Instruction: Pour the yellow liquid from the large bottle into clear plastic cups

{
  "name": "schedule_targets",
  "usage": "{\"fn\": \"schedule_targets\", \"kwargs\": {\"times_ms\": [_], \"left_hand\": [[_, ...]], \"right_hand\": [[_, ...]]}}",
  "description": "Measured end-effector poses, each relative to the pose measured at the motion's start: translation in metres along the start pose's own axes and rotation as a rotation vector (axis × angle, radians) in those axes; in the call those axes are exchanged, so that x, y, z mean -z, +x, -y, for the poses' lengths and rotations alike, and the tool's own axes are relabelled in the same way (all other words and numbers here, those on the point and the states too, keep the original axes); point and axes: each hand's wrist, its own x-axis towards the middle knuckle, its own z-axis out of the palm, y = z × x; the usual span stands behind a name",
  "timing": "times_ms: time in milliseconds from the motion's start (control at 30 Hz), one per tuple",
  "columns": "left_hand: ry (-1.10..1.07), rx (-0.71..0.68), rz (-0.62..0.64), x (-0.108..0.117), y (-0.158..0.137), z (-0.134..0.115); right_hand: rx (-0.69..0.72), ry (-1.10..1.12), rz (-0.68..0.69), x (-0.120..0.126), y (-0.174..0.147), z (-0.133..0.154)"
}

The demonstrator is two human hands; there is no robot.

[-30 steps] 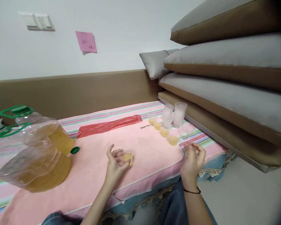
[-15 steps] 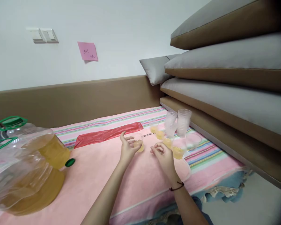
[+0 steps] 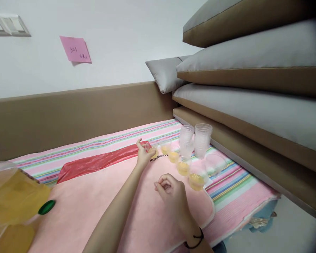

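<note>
My left hand (image 3: 143, 156) is reached out to the back of the pink mat (image 3: 94, 196), its fingers around a small clear plastic cup (image 3: 153, 152) with yellow liquid in the bottom. This cup stands at the far end of a slanting row of similar cups. The nearest of the row is a cup (image 3: 196, 181) with yellow liquid, just right of my right hand. Above the mat my right hand (image 3: 171, 193) hovers with its fingers curled in and thumb near the fingertips; nothing shows in it.
Two stacks of clear cups (image 3: 203, 142) stand behind the row. At left are a large clear jug (image 3: 15, 196) of yellow liquid and a green cap (image 3: 46, 207). A red plastic bag (image 3: 100, 160) lies along the mat's back edge. Grey cushions (image 3: 242, 73) are piled at right.
My left hand has carried the cup away from me to the row's far end. My right hand has drawn back toward me. The view has shifted right.
</note>
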Motion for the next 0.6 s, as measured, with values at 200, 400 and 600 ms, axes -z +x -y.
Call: {"fn": "schedule_targets", "kwargs": {"times_ms": [200, 400, 600], "left_hand": [[-0.003, -0.019, 0.032, -0.006, 0.001, 0.016], [0.01, -0.047, 0.04, -0.012, 0.007, 0.023], [0.032, -0.062, 0.042, -0.008, 0.009, 0.024]], "right_hand": [[-0.015, -0.007, -0.006, 0.0, 0.002, 0.002], [0.035, -0.14, -0.003, -0.002, 0.0, 0.005], [0.067, -0.19, -0.003, -0.001, -0.001, 0.004]]}}
